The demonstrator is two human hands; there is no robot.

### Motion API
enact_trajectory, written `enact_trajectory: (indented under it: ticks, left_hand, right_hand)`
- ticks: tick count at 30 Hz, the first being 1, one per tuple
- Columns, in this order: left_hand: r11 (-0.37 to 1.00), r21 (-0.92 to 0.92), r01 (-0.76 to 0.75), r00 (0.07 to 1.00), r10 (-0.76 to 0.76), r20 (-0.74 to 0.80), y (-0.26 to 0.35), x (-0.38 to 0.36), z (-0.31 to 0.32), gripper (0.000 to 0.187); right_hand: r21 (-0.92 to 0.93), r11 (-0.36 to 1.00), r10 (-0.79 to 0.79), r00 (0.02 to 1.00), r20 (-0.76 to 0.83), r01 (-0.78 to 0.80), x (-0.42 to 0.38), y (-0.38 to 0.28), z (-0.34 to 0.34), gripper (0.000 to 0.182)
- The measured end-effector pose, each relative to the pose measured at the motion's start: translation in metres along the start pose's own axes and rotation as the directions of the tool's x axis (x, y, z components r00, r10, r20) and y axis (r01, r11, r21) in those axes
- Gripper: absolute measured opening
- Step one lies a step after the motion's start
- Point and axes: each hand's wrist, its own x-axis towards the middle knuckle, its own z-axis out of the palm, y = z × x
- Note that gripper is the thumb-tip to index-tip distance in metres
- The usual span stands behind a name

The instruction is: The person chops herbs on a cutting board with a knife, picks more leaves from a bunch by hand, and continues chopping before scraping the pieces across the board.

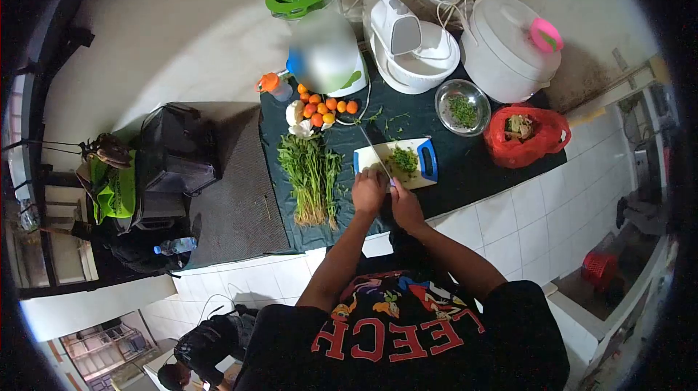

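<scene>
My right hand (406, 206) is closed around the handle of a knife (375, 147), whose blade slants up and left across the cutting board (366, 157). The white board has blue ends, with a pile of chopped green leaves (404, 160) on its right half. My left hand (369, 189) presses at the board's lower left edge beside the blade, fingers curled together; what lies under them is hidden. A bunch of leafy greens with roots (309, 180) lies left of the board.
Orange tomatoes (317, 109), white bulbs (294, 113) and an orange-capped bottle (275, 86) sit behind the greens. Further back stand a blender (320, 42), stand mixer (411, 49) and rice cooker (509, 49). A metal bowl (463, 107) and red bag (525, 145) are at right. Another person (214, 340) is lower left.
</scene>
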Motion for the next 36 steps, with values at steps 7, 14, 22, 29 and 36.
enact_trajectory:
  ticks: [7,14,22,29,36]
  left_hand:
    - [0.97,-0.238,0.049,0.991,-0.018,0.131,-0.01,0.015,0.018,0.022]
    - [0.903,-0.4,0.156,0.975,-0.206,-0.087,-0.052,0.044,-0.018,0.019]
    - [0.975,-0.22,-0.019,1.0,0.021,0.005,-0.036,0.096,-0.015,0.019]
    - [0.996,0.045,-0.072,0.988,0.065,0.14,-0.035,0.151,0.008,0.026]
    - [0.928,0.205,-0.312,0.943,0.277,0.182,-0.041,0.18,0.02,0.031]
  right_hand:
    - [-0.055,0.994,-0.098,0.993,-0.068,0.094,-0.01,0.029,-0.048,0.044]
    - [-0.244,0.936,-0.25,0.967,0.044,0.253,-0.035,0.041,-0.075,0.042]
    - [-0.497,0.723,-0.418,0.877,0.238,0.48,-0.002,0.055,-0.079,0.037]
    - [-0.574,0.617,-0.497,0.832,0.245,0.538,0.015,0.074,-0.073,0.032]
    - [-0.505,0.681,-0.479,0.844,0.24,0.53,0.024,0.055,-0.09,0.023]
